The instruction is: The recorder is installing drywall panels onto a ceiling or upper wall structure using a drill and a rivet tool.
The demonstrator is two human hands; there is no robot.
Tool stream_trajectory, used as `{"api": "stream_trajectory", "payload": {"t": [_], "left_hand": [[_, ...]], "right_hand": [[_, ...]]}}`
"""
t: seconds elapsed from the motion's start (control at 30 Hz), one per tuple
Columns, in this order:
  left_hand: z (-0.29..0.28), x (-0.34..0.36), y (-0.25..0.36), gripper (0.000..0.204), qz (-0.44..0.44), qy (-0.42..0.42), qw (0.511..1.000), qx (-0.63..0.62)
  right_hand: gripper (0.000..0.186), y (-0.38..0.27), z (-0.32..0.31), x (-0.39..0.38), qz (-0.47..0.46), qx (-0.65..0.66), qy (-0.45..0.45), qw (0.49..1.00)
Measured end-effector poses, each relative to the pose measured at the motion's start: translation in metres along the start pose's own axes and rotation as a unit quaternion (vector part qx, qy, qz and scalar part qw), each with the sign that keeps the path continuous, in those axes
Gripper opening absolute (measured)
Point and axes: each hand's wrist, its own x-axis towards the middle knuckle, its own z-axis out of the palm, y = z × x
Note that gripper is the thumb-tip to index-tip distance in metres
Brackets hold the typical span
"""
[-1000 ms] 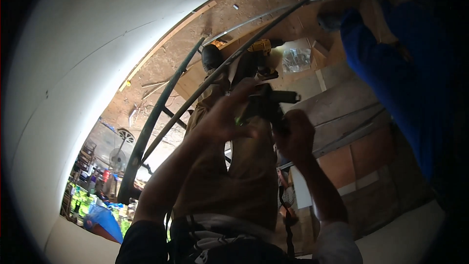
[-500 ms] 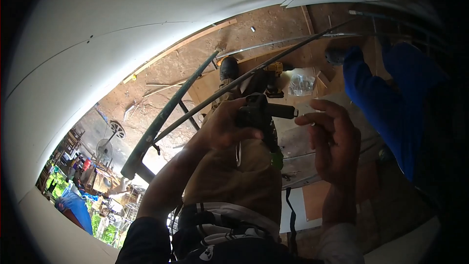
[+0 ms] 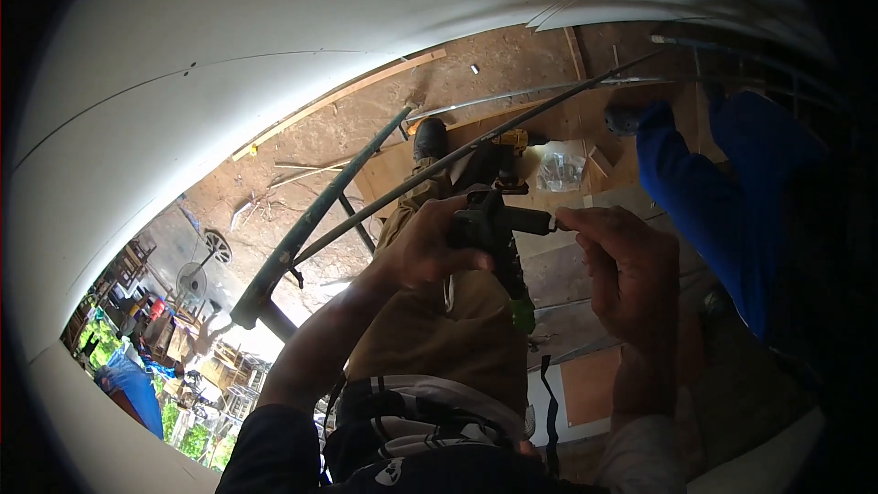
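Metal rails (image 3: 315, 222) run beyond left hand (image 3: 423, 247) clasping dark tool (image 3: 523, 220), right hand (image 3: 631, 265) pinching tip (image 3: 553, 224).

the tool (image 3: 498, 224) is black, the co-worker's trousers (image 3: 695, 192) blue.

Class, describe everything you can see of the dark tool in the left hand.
The tool is dark and looks hard, with a bulky body and a straight, blunt nose pointing right, roughly level in the picture. The left hand grips the body from the left, hiding part of it. The right hand is at the nose's tip; whether it touches is hard to tell. The tool is held above the floor. Shadow hides its finer details.
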Motion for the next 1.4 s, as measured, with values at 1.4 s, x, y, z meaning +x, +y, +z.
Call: {"api": "stream_trajectory", "payload": {"t": [1.4], "left_hand": [[0.022, 0.027, 0.071, 0.041, 0.22, 0.011, 0.97, -0.105]], "right_hand": [[0.076, -0.127, -0.041, 0.011, -0.013, -0.03, 0.03, 0.999]]}}
